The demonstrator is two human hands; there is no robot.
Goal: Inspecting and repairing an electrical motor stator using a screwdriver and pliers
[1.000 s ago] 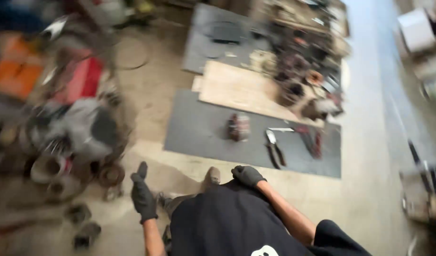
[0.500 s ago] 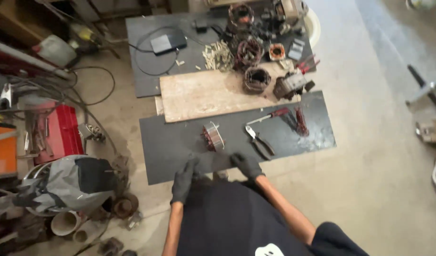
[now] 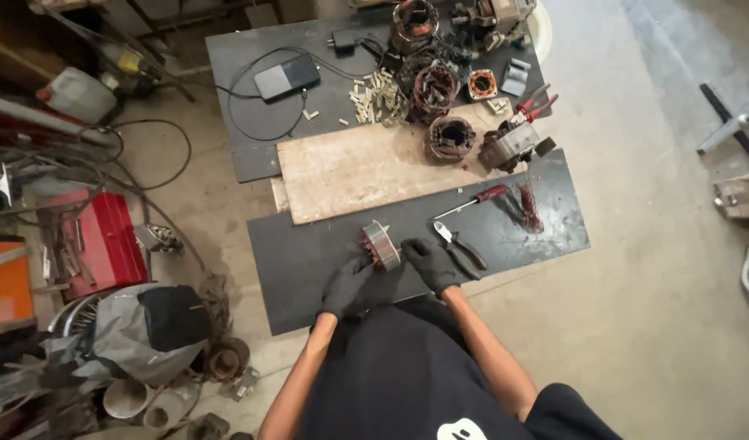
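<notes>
The black-gloved fingers of the right hand [image 3: 431,262] are curling loosely beside the small round metal motor stator with reddish copper windings [image 3: 380,245], touching or nearly touching its right side; whether they are gripping it cannot be told from this height. The left hand [image 3: 347,285], also in a black glove, is lying just below and left of the stator with its fingers bent inward, close to it but not clearly closing on it. The stator is standing on its edge near the front middle of the dark flat mat [image 3: 309,261] that is covering the concrete floor [image 3: 659,326].

Just right of the right hand, a pair of black-handled pliers [image 3: 460,244] is lying on the mat. Further right, a red-handled screwdriver [image 3: 476,198] is resting at an angle, and beside it a tuft of loose reddish copper wire [image 3: 527,210] is spreading over the mat.

Behind the mat, a pale worn wooden board [image 3: 358,167] is lying across, with a larger dark stator core [image 3: 450,138] sitting at its right end. A second dark mat [image 3: 244,57] beyond is carrying a black rectangular device with a cable [image 3: 286,77].

To the left, a red metal toolbox [image 3: 105,244] is sitting among scattered clutter.
</notes>
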